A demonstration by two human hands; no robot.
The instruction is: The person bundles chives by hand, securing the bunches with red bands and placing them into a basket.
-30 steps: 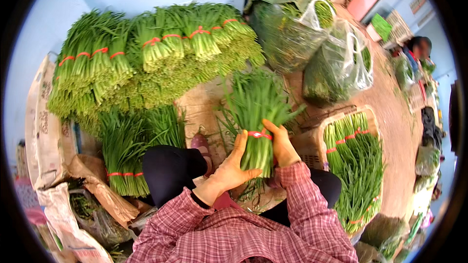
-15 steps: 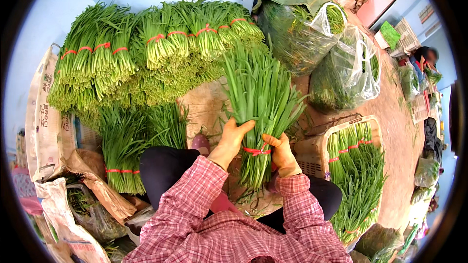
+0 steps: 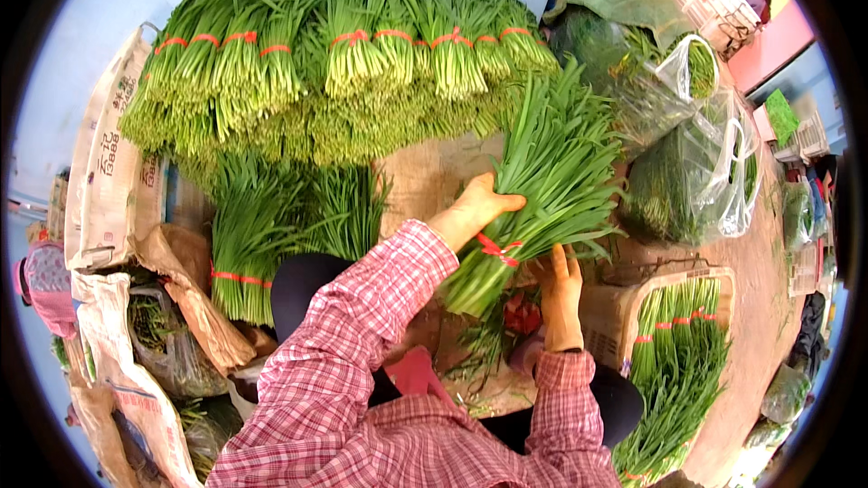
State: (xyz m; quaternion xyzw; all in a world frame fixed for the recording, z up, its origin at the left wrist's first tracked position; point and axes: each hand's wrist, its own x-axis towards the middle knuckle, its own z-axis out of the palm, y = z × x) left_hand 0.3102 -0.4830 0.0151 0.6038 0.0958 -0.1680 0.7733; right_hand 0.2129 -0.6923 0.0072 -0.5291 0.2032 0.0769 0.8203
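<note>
A bunch of garlic chives (image 3: 556, 167), tied with a red band (image 3: 498, 250), leans over the floor in front of me, leaves up to the right and stems down to the left. My left hand (image 3: 477, 208), in a tan glove, is closed round its left side just above the band, the thumb across the leaves. Beside the lower right leaves is my right hand (image 3: 561, 303), also gloved, its fingers apart and raised. It grips nothing that I can see; its fingertips are close to the leaves, perhaps touching them.
Many tied chive bunches (image 3: 380, 63) are stacked along the wall. More bunches (image 3: 249, 244) stand at my left, near paper sacks (image 3: 117, 181). A plastic crate (image 3: 610, 303) on my right holds tied bunches. Clear bags of greens (image 3: 692, 181) sit beyond it.
The bunch has tilted, its leafy end swinging to the right. My right hand has let go of the stems and opened beside it; the left hand still grips. The whole view has shifted.
</note>
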